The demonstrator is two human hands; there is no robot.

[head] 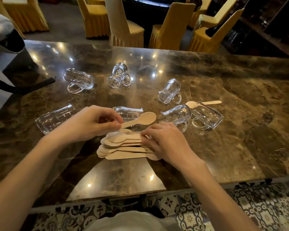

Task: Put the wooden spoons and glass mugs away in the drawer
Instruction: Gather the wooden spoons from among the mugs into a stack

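Several clear glass mugs lie on their sides on the marble table (240, 130); one is at the far left (78, 80), one in the middle back (118, 75), one at the right (207, 116). A stack of wooden spoons (122, 147) lies near the front edge. My left hand (88, 124) pinches the handle of a single wooden spoon (144, 119), its bowl pointing right above the stack. My right hand (163, 140) grips the stack's handle ends. Another wooden spoon (207, 102) lies behind the right mugs. No drawer is visible.
Yellow-covered chairs (123, 29) stand beyond the table's far edge. A dark strap (23, 85) and a bag lie at the left corner. Patterned floor tiles (240, 205) show below the near edge.
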